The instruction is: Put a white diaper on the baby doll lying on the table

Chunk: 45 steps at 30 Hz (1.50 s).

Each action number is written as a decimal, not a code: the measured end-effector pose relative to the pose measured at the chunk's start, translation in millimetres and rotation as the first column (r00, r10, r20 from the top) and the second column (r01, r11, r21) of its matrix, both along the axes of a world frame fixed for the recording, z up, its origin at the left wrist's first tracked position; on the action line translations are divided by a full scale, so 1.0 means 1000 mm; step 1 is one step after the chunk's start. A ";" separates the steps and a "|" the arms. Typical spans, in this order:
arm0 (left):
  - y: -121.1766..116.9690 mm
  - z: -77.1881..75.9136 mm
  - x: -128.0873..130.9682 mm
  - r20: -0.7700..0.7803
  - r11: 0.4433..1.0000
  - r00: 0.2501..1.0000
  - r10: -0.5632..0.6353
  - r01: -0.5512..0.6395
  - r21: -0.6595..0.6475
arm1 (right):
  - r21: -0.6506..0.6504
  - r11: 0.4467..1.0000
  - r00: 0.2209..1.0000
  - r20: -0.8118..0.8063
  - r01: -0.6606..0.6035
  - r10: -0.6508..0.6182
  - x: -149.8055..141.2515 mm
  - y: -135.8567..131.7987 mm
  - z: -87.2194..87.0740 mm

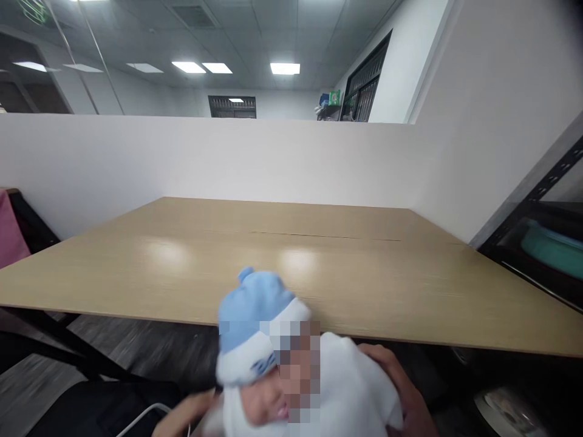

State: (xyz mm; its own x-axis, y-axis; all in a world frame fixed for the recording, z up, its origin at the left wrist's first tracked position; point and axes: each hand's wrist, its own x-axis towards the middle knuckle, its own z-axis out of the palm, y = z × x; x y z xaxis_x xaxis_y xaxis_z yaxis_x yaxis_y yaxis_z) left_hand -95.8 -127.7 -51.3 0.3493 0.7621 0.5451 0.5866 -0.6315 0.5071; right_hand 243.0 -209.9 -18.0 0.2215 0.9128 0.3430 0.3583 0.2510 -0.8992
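A small figure in white clothing [350,376] with a light blue and white cap [252,309] is held low in front of me, just below the near edge of the table [364,285]. I cannot tell whether it is a doll or an infant. My right hand [403,385] wraps around the white clothing on its right side. My left hand [182,417] is blurred at the bottom edge, its fingers reaching the figure's lower left side. Its grip is hidden.
The light wooden table runs up to a white partition wall [273,158]. A black metal shelf [532,237] with a teal object [551,249] stands at the right. A pink item [10,227] sits at the far left. A white cable [141,417] lies by my left hand.
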 end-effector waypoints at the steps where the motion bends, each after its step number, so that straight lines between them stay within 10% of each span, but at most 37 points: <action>1: -0.005 0.004 -0.003 0.000 1.000 1.000 -0.013 0.013 -0.005 | -0.001 0.999 0.999 -0.027 0.038 -0.038 0.005 0.002 0.000; 7: 0.041 0.049 0.032 -0.208 0.973 0.969 -0.135 0.091 -0.212 | -0.185 0.966 0.983 -0.013 0.178 -0.184 0.024 0.048 0.013; 12: 0.082 0.071 0.055 -0.276 0.945 0.942 -0.189 0.099 -0.311 | -0.207 0.946 0.914 0.372 0.251 -0.161 0.062 0.068 0.006; 23: 0.149 0.056 0.042 -0.395 0.995 0.914 -0.087 0.059 -0.080 | -0.019 0.978 0.770 0.619 0.209 -0.153 0.126 0.091 -0.046; 45: 0.443 0.037 0.102 -0.468 0.971 0.883 0.034 0.082 0.226 | -0.034 0.993 0.752 0.656 0.111 -0.061 0.189 0.381 -0.031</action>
